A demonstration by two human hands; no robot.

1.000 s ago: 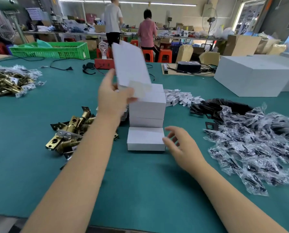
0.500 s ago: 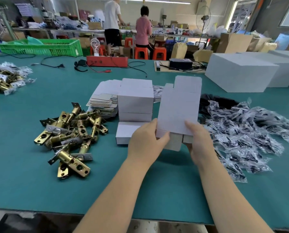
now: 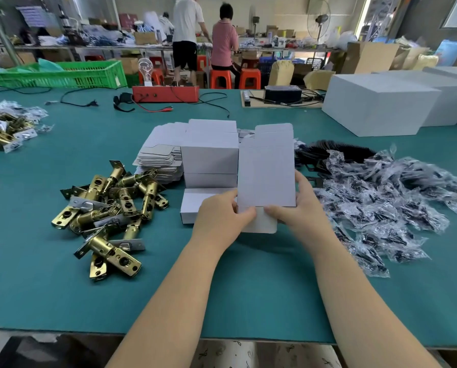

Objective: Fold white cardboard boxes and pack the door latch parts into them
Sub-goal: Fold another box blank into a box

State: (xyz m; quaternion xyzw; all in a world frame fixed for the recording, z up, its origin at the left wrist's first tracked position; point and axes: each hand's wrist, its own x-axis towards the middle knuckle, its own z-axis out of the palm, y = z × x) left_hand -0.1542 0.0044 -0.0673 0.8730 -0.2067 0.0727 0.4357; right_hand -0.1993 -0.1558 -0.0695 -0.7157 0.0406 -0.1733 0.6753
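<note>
Dead center of the frame, both hands are holding up a flat white box blank [image 3: 265, 173] above the green table [image 3: 248, 288]. Left hand [image 3: 222, 217] has its fingers curled in, thumb pinching the blank's lower left corner. Right hand [image 3: 299, 208] does the same on the lower right, thumb on the front near the bottom flap, other fingers wrapped round the right edge. The blank stands pretty much upright, top tab pointing up, rounded bottom flap hanging between the two hands.

Right behind it, touching or nearly so, sits a stack of folded white boxes [image 3: 210, 155], with one more closed box [image 3: 192, 205] lying flat in front of the stack, partly hidden by the left hand. Just left of the stack is a pile of unfolded blanks [image 3: 159, 158].

Left of center there's a heap of brass door latches [image 3: 108, 208], all jumbled. Another heap of latches in plastic bags [image 3: 4, 127] sits at the far left edge. Over on the right is a big spread of small bagged black parts [image 3: 386, 205]. Upper right has a large white carton [image 3: 378, 107], and upper left a green crate [image 3: 62, 74].
</note>
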